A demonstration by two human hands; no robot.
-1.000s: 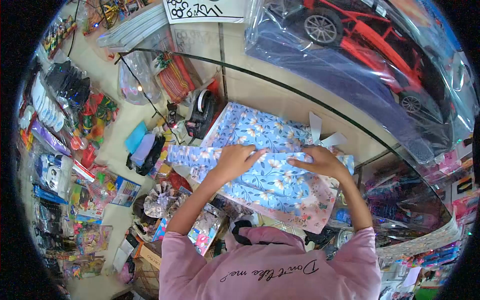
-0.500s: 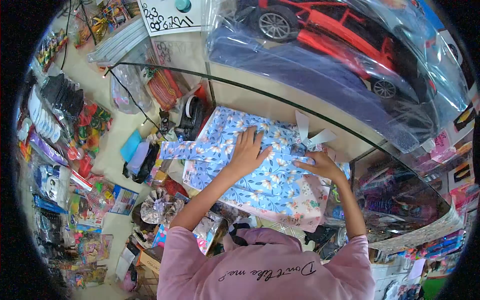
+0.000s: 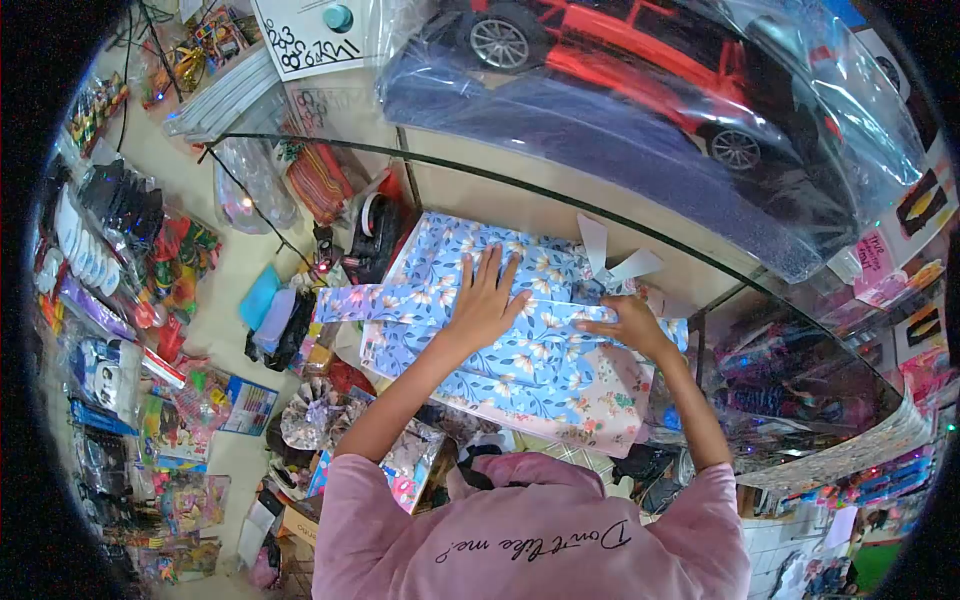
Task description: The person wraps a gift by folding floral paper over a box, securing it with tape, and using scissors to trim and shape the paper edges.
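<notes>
Blue floral wrapping paper (image 3: 520,372) covers a flat, roughly rectangular bundle in front of me. A folded band of the same paper (image 3: 345,303) runs across it and sticks out past the left edge. My left hand (image 3: 487,305) lies flat on the paper, fingers spread, over the band. At the band's right part, my right hand (image 3: 628,325) rests with thumb and forefinger apart, fingertips against the paper. Just beyond it, two white pointed strips (image 3: 632,265) stand out in a V. Pink floral paper (image 3: 622,405) shows beneath the blue at the lower right.
A glass-topped case with a dark edge (image 3: 480,177) surrounds the work. Above lies a red toy car (image 3: 640,50) in clear plastic. A black tape dispenser (image 3: 375,235) stands left of the bundle. Packaged goods (image 3: 105,370) crowd the far left; more merchandise fills the right.
The whole view has shifted slightly, with the surroundings sliding left. My left hand stays flat on the paper; my right hand has moved very little along the band.
</notes>
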